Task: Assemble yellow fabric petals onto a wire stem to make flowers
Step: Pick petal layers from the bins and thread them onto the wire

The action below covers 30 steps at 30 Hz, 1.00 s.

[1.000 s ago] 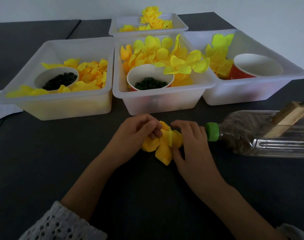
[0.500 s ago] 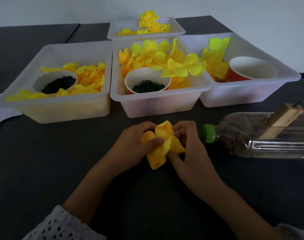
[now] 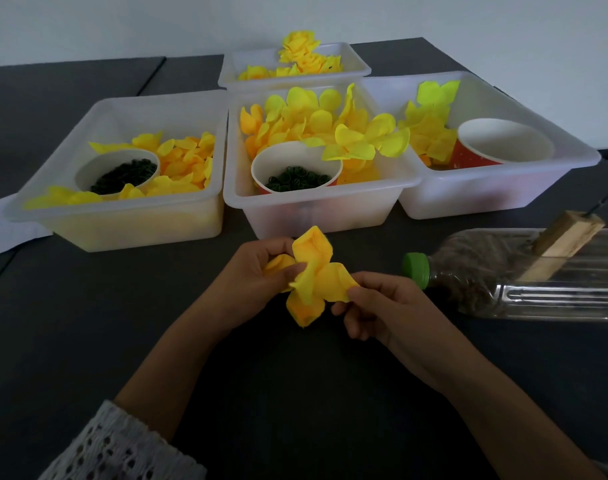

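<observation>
Mid-assembly: my left hand (image 3: 257, 271) pinches the half-built yellow fabric flower (image 3: 311, 277) at frame centre, my right hand (image 3: 375, 306) pinches one petal edge. Wire stem hidden. Next: seat that petal w/ a firm grip.

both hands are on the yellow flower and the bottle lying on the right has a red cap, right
Not quite: the cap is green, not red, as the head view shows. The rest holds: the left hand and right hand both hold the yellow flower, and the bottle lies on the right.
</observation>
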Motion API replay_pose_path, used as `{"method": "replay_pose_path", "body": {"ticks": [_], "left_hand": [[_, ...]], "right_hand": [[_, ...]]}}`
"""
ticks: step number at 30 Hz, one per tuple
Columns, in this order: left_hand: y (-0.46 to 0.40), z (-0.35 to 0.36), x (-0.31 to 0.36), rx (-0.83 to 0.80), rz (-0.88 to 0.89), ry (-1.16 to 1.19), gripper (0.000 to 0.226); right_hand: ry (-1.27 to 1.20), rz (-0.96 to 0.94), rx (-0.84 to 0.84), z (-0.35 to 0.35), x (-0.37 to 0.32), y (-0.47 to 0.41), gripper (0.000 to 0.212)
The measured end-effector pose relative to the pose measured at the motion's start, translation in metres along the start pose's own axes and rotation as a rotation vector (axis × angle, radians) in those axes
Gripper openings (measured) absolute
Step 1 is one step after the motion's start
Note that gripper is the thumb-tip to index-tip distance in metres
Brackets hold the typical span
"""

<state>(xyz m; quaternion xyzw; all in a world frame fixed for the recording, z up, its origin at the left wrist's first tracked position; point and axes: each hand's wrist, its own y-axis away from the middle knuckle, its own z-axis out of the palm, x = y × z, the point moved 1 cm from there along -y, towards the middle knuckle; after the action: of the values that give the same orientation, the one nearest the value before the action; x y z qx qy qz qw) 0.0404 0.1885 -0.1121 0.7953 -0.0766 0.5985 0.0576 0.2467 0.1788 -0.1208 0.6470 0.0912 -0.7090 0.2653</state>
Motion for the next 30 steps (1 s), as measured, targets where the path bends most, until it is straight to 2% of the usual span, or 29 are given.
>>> {"method": "replay_pose_path", "body": {"ticks": [4, 7, 10, 12, 18, 20, 24, 26, 28, 30], "left_hand": [[-0.001, -0.001, 0.000, -0.042, 0.010, 0.030, 0.012], [-0.001, 0.000, 0.001, -0.041, -0.009, 0.086, 0.016], [-0.001, -0.001, 0.001, -0.026, -0.034, 0.135, 0.025], [-0.001, -0.002, 0.001, -0.022, -0.054, 0.126, 0.025], [-0.001, -0.006, 0.000, -0.052, -0.169, 0.206, 0.046], [-0.001, -0.008, -0.001, -0.058, -0.226, 0.241, 0.038], [-0.002, -0.010, -0.006, -0.088, -0.325, 0.373, 0.024], [0.001, -0.009, -0.006, -0.129, -0.346, 0.412, 0.024], [0.002, -0.004, -0.004, -0.204, -0.363, 0.358, 0.038], [0.001, 0.002, -0.002, -0.230, -0.337, 0.234, 0.024]], "right_hand": [[0.010, -0.062, -0.027, 0.003, 0.003, 0.001, 0.048], [-0.010, -0.046, -0.022, 0.004, 0.005, -0.004, 0.056], [-0.018, -0.031, -0.030, 0.005, 0.005, -0.005, 0.047], [0.063, -0.139, -0.034, 0.005, 0.003, 0.000, 0.035], [0.212, -0.401, 0.089, 0.011, -0.009, 0.011, 0.022], [0.332, -0.472, 0.105, 0.013, -0.009, 0.015, 0.020], [0.693, -0.562, 0.112, 0.016, -0.007, 0.018, 0.030], [0.819, -0.600, 0.147, 0.019, -0.005, 0.016, 0.030], [0.845, -0.616, 0.229, 0.019, -0.004, 0.015, 0.017], [0.793, -0.559, 0.335, 0.017, -0.005, 0.016, 0.011]]}}
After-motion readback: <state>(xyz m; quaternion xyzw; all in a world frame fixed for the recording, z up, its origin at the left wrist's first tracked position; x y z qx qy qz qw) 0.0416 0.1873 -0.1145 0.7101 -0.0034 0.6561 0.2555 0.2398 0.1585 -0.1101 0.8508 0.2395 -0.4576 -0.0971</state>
